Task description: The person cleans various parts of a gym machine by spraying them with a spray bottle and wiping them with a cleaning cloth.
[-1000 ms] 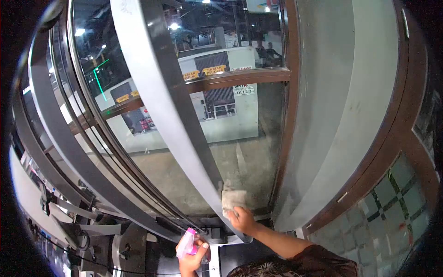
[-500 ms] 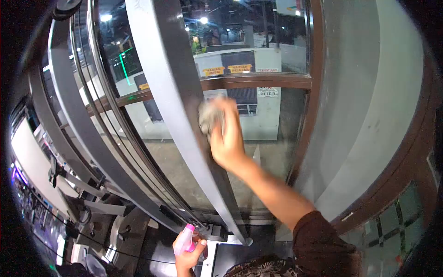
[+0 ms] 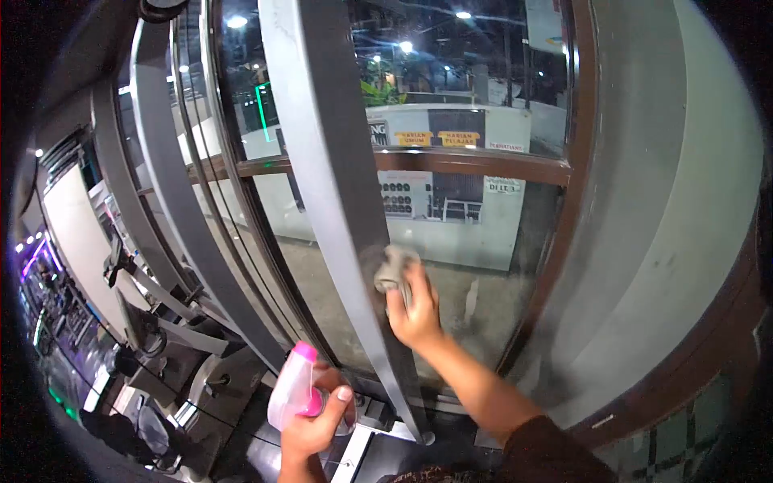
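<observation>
My right hand [image 3: 415, 310] presses a crumpled grey cloth [image 3: 392, 270] against the right edge of a tall, slanted grey metal bar [image 3: 322, 177], roughly at its mid-height. My fingers are folded around the cloth and hold it bunched. The bar runs from top to bottom in front of a glass door [image 3: 475, 266] with a brown frame [image 3: 564, 233]. Lower down and to the left, my left hand [image 3: 310, 423] is wrapped around a clear spray bottle [image 3: 288, 398] with a pink top, held upright and well apart from the cloth. Through the glass I see a lit white wall with yellow signs [image 3: 439, 138].
</observation>
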### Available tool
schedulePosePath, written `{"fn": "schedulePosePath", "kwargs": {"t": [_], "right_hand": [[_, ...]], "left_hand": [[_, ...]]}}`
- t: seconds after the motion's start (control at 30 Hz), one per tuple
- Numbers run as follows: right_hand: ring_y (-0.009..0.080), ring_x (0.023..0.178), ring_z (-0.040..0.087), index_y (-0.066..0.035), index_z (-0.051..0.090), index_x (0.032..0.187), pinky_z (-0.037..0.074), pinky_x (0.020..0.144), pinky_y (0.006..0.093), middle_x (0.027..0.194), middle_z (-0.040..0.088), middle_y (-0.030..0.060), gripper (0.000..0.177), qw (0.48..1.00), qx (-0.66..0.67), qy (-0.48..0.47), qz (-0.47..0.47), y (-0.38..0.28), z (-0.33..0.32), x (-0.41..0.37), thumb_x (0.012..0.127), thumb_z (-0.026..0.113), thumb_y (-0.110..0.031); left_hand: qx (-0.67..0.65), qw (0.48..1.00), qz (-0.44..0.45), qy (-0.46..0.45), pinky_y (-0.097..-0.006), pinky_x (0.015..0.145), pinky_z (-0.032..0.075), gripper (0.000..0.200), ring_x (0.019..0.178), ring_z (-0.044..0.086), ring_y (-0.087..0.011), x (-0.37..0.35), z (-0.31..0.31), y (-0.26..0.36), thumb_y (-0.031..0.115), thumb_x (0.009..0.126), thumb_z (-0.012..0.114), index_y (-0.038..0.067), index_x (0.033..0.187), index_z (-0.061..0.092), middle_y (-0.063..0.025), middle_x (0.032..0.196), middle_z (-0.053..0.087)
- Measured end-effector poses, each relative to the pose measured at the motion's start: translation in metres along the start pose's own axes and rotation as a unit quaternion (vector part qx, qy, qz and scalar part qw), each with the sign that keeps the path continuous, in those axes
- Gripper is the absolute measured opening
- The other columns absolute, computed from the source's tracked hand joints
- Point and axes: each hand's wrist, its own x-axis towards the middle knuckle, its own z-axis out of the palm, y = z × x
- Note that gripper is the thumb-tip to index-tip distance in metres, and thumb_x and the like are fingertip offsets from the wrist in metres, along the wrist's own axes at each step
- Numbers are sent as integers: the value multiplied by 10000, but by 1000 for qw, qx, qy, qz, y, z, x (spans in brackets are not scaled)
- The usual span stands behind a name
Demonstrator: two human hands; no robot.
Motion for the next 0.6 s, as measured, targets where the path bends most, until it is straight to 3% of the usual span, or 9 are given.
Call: {"fn": "schedulePosePath", "kwargs": {"t": [0.07, 0.13, 0.2, 0.3, 0.33, 0.4, 0.47, 0.53, 0.6], "right_hand": [[490, 977, 613, 41, 565, 1146, 511, 844, 477, 1098, 616, 276, 292, 988, 29, -44, 146, 2, -13, -55, 935, 604, -157], [499, 964, 592, 43, 533, 1099, 499, 813, 469, 1059, 595, 281, 265, 974, 30, -90, 208, 13, -21, -89, 928, 605, -145], [488, 952, 575, 36, 526, 1093, 477, 804, 478, 1003, 565, 262, 248, 970, 47, -117, 208, 12, -30, -97, 912, 601, -116], [464, 941, 579, 18, 545, 1074, 478, 800, 463, 1013, 563, 254, 227, 968, 11, -159, 192, 10, -38, -93, 899, 616, -108], [454, 939, 584, 16, 550, 1067, 479, 798, 461, 1016, 566, 250, 223, 966, 20, -170, 196, 7, -41, -87, 897, 620, -111], [432, 929, 591, 11, 557, 1059, 481, 793, 454, 1016, 572, 238, 220, 969, 27, -168, 180, 4, -46, -73, 897, 626, -119], [406, 915, 596, 8, 565, 1059, 483, 786, 446, 1010, 578, 222, 222, 979, 24, -142, 141, 1, -48, -61, 900, 632, -132], [373, 890, 593, 10, 563, 1087, 484, 781, 431, 997, 577, 201, 242, 988, 37, -112, 101, -2, -42, -47, 909, 633, -137], [369, 883, 587, 8, 562, 1101, 483, 783, 426, 993, 575, 200, 252, 990, 52, -99, 81, -12, -40, -29, 915, 634, -146]], "left_hand": [[56, 997, 46, 23, -325, 731, 491, 436, 762, 578, -168, 18, 6, 22, 21, 855, 707, -26, 1214, 463, -60, 836, 585], [51, 994, 82, 44, -341, 812, 488, 589, 847, 577, -165, 33, 16, 48, 35, 821, 720, -58, 1315, 413, -56, 893, 570], [25, 987, 156, 21, -327, 807, 494, 647, 854, 581, -162, 52, 20, 61, 0, 825, 694, -78, 1377, 365, -65, 926, 566], [94, 975, 195, 47, -276, 787, 485, 583, 839, 588, -143, 79, 37, 118, -49, 852, 635, -86, 1382, 394, -51, 917, 577], [113, 969, 212, 65, -287, 791, 488, 464, 826, 591, -139, 90, 37, 129, 2, 878, 655, -68, 1300, 476, -59, 913, 584], [213, 917, 331, 68, -292, 881, 450, 272, 904, 583, -119, 117, 31, 138, 98, 944, 639, -39, 1172, 580, -40, 929, 622], [181, 925, 316, 108, -304, 881, 452, 152, 858, 582, -125, 127, 43, 154, 148, 964, 613, -4, 966, 622, -22, 876, 619], [237, 905, 346, 77, -328, 736, 500, 301, 795, 627, -176, 145, 36, 155, 120, 905, 668, -16, 1140, 537, -98, 827, 620], [211, 921, 316, 89, -328, 723, 505, 353, 772, 638, -175, 143, 40, 161, 97, 881, 659, -24, 1186, 529, -105, 825, 643]]}}
